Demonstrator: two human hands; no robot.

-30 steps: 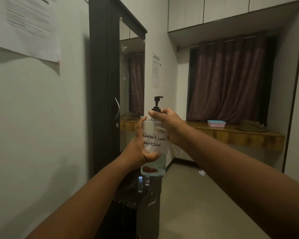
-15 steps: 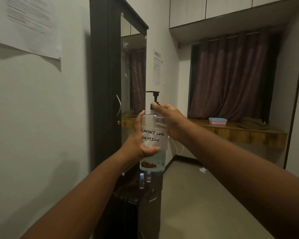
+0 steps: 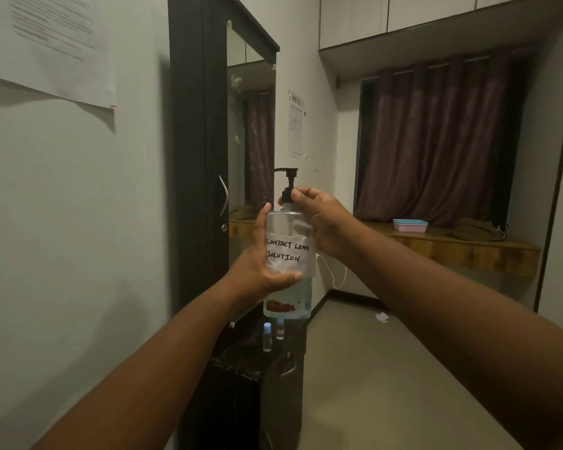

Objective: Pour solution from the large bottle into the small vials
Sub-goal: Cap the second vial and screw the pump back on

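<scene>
I hold a large clear bottle (image 3: pixel 289 232) upright in mid-air; its paper label reads "CONTACT LENS SOLUTION" and liquid fills its lower part. My left hand (image 3: pixel 260 264) wraps the bottle's body from the left. The fingertips of my right hand (image 3: pixel 319 219) pinch the collar of the black pump cap (image 3: pixel 287 183) at the neck. Below the bottle, two small vials stand on a dark cabinet top (image 3: pixel 241 355): one with a blue cap (image 3: pixel 267 336) and a second vial (image 3: pixel 280 329) partly hidden by the bottle's base.
A tall dark wardrobe with a mirror door (image 3: pixel 205 157) stands right behind the cabinet. A wooden ledge (image 3: pixel 452 248) under maroon curtains carries a pink and blue tray (image 3: pixel 410 225). Papers are taped to the wall at left (image 3: pixel 52 43). Bare floor (image 3: pixel 371 368) lies to the right.
The bottle sits slightly higher against the room than before. The pump spout, first pointing right, now points left, with my right fingers staying at the collar.
</scene>
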